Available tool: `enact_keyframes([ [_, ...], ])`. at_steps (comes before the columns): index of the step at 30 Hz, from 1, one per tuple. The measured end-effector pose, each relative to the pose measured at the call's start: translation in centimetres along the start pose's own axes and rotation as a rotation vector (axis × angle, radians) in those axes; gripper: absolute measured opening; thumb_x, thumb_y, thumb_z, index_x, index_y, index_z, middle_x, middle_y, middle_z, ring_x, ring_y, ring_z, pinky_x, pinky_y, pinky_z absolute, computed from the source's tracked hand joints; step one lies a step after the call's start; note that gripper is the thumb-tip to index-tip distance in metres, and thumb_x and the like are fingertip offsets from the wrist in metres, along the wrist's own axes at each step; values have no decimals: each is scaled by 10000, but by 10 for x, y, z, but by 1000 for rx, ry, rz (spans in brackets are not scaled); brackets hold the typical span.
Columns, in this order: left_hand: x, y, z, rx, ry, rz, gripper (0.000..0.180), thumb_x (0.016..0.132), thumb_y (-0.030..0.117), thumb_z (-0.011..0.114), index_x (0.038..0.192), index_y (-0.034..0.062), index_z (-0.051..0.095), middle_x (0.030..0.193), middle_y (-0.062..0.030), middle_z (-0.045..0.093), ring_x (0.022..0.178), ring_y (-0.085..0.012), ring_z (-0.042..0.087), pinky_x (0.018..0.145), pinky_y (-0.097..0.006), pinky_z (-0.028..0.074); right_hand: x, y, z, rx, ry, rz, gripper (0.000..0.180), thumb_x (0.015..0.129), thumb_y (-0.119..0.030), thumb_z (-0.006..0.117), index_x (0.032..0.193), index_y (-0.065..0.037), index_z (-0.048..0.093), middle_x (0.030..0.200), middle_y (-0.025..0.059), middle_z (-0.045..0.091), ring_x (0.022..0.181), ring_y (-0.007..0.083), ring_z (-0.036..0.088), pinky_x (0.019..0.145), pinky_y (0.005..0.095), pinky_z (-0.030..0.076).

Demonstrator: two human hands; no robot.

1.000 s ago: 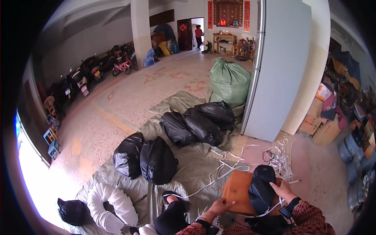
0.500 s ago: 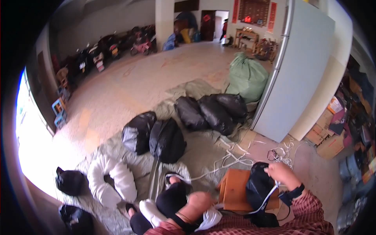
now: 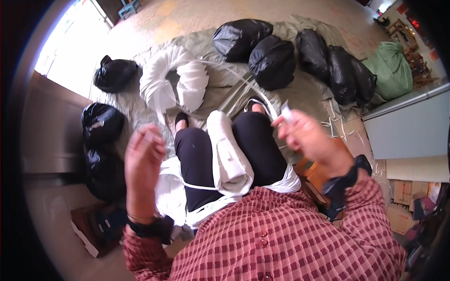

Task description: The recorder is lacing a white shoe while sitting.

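Observation:
I sit with black-trousered legs stretched out and a long white bundle lying across my lap. My right hand is raised over my right knee and pinches a small white piece between thumb and fingers; a thin white cord runs from about there toward a white coiled roll on the grey-green tarp. My left hand is lifted beside my left knee, fingers loosely curled; whether it holds anything is not visible.
Several black bags lie on the tarp ahead, more black bags sit at my left. A green sack stands by a grey-white panel. Cardboard boxes are at right, a brown box at lower left.
The view has tilted down toward my lap. My right hand left the black item on the brown box and rose with a white piece; my left hand lifted up beside my knee.

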State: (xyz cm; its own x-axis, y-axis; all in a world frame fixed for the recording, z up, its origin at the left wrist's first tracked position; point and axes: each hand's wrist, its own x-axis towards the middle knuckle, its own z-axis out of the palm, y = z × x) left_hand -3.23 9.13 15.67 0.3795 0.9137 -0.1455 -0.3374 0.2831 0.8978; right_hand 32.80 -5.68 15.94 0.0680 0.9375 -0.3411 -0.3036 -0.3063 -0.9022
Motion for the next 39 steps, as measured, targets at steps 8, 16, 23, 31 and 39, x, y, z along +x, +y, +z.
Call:
enact_keyframes([
  [8,-81,-91,8,509,-12,-242,116,1009,54,595,1105,9,642,767,5,642,660,-42,586,560,-189,445,15,77,33,-1452,-109,-678,167,932,-218,650,1048,-102,622,859,67,553,817,279,609,728,388,523],
  [16,-43,-59,47,-349,-39,-29,275,1065,86,455,1311,9,552,1167,-188,696,1102,-270,678,993,-362,523,25,100,24,-1276,-112,-875,99,883,-105,703,964,-60,666,984,73,604,897,274,612,800,390,523],
  [23,-69,-97,2,850,136,185,330,971,-46,557,1289,31,597,1180,-153,669,1060,-230,660,902,-337,522,27,84,36,-791,9,-485,104,893,-27,698,988,-17,656,901,137,648,819,318,661,736,386,536],
  [31,-67,-74,20,1684,-430,561,445,844,94,583,1283,54,648,1380,-95,568,1290,-283,525,1020,-408,429,50,79,50,-891,59,-537,89,895,-96,730,964,-41,712,864,103,651,768,275,660,673,345,519],
  [39,-43,-53,16,1705,-876,452,311,782,148,646,1072,39,668,958,-43,577,889,-225,572,796,-351,488,60,73,52,-776,28,-411,88,882,-96,736,921,-23,705,829,105,644,745,254,652,670,342,509],
])
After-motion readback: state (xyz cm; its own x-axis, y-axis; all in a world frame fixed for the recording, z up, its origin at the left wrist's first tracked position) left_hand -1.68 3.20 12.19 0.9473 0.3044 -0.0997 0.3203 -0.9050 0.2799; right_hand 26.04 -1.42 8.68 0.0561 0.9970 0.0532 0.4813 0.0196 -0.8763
